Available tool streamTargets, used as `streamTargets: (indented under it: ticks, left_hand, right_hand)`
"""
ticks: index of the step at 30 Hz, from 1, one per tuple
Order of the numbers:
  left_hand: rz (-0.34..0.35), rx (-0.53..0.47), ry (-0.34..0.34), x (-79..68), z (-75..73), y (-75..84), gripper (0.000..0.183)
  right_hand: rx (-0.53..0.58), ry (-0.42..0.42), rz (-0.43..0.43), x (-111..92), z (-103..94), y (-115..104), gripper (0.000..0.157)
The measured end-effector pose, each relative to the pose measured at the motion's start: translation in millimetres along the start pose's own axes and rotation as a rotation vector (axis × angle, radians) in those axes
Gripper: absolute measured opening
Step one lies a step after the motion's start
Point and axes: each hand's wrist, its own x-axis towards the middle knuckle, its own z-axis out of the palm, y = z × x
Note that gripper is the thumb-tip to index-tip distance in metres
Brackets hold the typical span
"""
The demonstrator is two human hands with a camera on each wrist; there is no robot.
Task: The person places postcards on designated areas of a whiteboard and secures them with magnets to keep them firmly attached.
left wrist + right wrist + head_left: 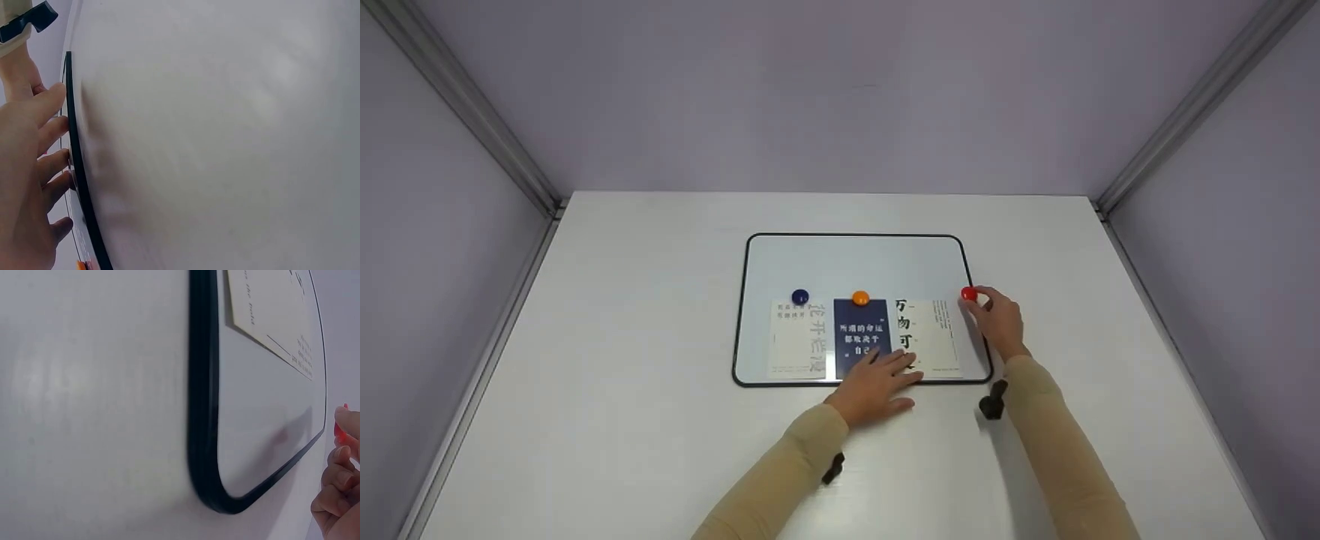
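A whiteboard [855,259] with a black rim lies on the white table. Along its lower half lie three cards: a pale one [791,349] on the left, a dark blue one [859,319] in the middle and a cream one [937,345] on the right. A dark blue round magnet [800,297] sits at the left card's top edge, an orange magnet [860,298] at the blue card's. Between thumb and fingers my right hand [999,324] pinches a red magnet [969,293] over the board's right rim. My left hand [874,390], fingers spread, rests across the lower ends of the blue and cream cards.
The white tabletop [645,315] surrounds the board. Pale walls [825,97] close the space at the back and both sides, with grey metal posts [1200,97] in the corners. A dark strap piece [994,401] hangs from the right wrist.
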Motion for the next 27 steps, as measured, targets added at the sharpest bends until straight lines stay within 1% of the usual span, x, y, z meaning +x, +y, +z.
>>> streamTargets:
  ticks: [5,17,21,27]
  left_hand:
    - [0.003,0.006,0.003,0.4,-0.6,-0.4,0.052]
    - [-0.003,-0.021,0.009,0.7,-0.5,0.8,0.051]
    - [-0.007,-0.022,0.002,1.0,-1.5,1.2,0.05]
    - [-0.014,-0.017,-0.016,1.1,-2.9,2.0,0.052]
  right_hand:
    - [-0.009,-0.013,0.012,1.6,2.6,-2.5,0.044]
    - [-0.005,-0.036,0.026,0.9,4.3,-10.4,0.045]
    - [-0.004,-0.03,0.018,1.1,5.7,-13.0,0.044]
    - [-0.001,-0.051,0.006,2.9,10.3,-16.2,0.044]
